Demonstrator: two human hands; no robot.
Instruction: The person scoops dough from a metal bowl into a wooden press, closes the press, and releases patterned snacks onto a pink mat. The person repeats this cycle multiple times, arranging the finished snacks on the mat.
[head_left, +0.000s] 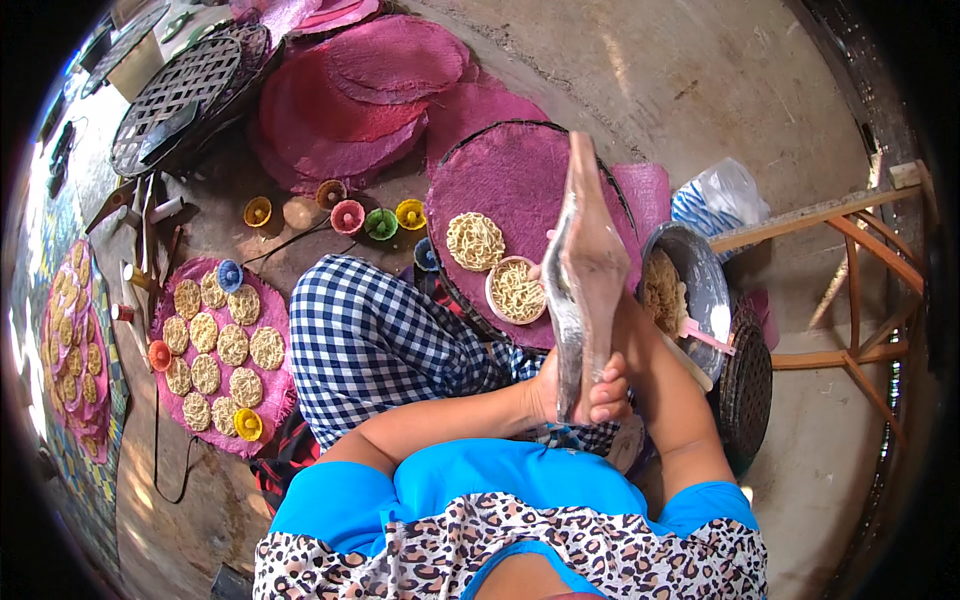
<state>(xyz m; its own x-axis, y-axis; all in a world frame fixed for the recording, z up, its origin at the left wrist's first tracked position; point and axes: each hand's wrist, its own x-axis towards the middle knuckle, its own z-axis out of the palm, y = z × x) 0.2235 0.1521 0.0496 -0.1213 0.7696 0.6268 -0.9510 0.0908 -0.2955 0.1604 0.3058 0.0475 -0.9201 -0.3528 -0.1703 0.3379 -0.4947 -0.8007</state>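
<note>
A long wooden hand press (592, 255), wide in the middle with tapering ends, is held above a round tray covered in pink cloth (495, 165). My left hand (585, 390) grips its near end, fingers wrapped round the wood. Mostly hidden behind the press, my right hand (537, 273) shows only fingertips at its left edge, close to a pale round mould (491, 300) with noodle strands inside; its grip is unclear. Beside the mould lies a flat noodle disc (475, 241) on the cloth.
At right, a metal bowl (716, 277) holds dough and a pink-handled utensil (709, 336), near a wooden frame (817, 217). Several noodle discs lie on a pink cloth (279, 375) at left. Coloured fluted moulds (347, 217) sit beyond my checked knee. Woven trays (180, 90) stand upper left.
</note>
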